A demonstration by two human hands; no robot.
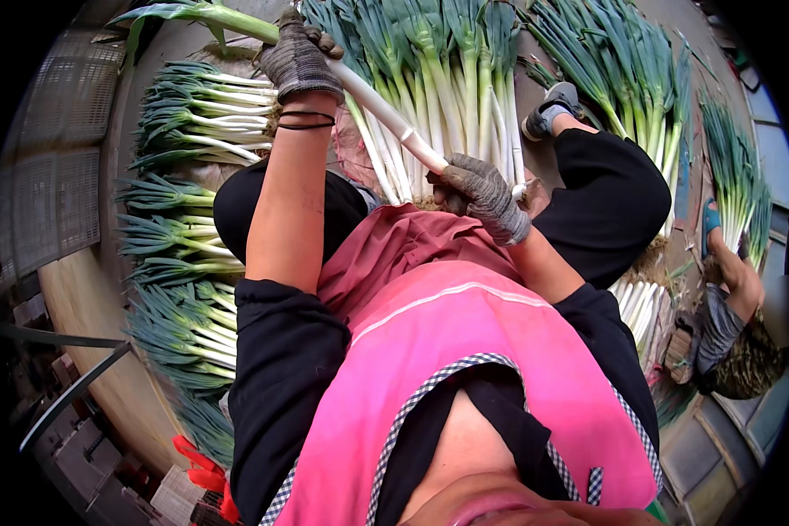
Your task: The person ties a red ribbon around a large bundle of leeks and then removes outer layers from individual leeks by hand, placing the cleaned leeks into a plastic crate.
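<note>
A long leek runs aslant before me, its green leaves at the upper left and its white root end at the lower right. My left hand, in a grey knit glove, is closed round the shaft just below the leaves. At the root end my right hand, gloved the same way, grips the white base. Its fingertips partly hide that end. Beneath the held stalk, a row of leeks lies between my legs with the leaves pointing away from me.
Leek bundles line the floor on my left, beside plastic crates and a wooden board. To my right lie another leek pile and white leek ends. Another person sits farther right by more leeks.
</note>
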